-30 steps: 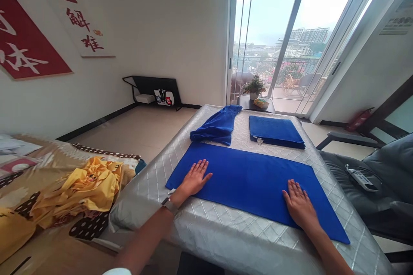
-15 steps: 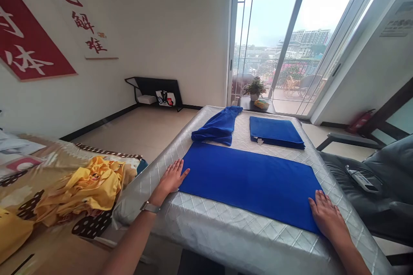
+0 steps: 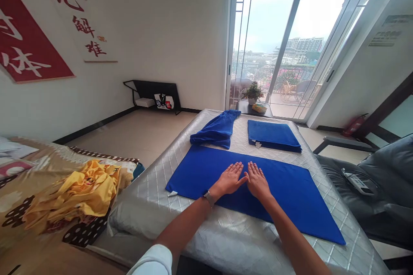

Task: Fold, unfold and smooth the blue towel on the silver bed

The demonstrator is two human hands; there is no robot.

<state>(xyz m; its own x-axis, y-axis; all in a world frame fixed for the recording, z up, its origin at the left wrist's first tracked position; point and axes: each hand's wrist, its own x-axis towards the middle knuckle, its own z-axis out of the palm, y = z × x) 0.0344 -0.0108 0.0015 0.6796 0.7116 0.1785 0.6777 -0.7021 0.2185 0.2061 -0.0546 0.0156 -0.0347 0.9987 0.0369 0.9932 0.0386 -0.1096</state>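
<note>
A blue towel (image 3: 290, 189) lies spread flat across the near part of a table with a silvery quilted cover (image 3: 151, 189). My left hand (image 3: 230, 179) rests palm down on the middle of the towel, fingers stretched out. Beside it my right hand (image 3: 258, 180) also lies flat on the cloth, the two thumbs close together. A small white tag (image 3: 173, 194) sticks out at the towel's near left corner. Behind it, a crumpled blue towel (image 3: 216, 131) lies at the left, and a folded stack of blue towels (image 3: 274, 134) sits at the right.
On the left, a bed with a patterned sheet (image 3: 48, 167) bears a heap of yellow cloth (image 3: 87, 189). To the right stands a dark armchair (image 3: 387, 189) with a white power strip (image 3: 358, 181) on it. A potted plant (image 3: 252, 92) stands behind the table, before the glass door.
Both hands have moved inward from the towel's left and right edges to its middle. The towel's near corners now reach further out to the sides.
</note>
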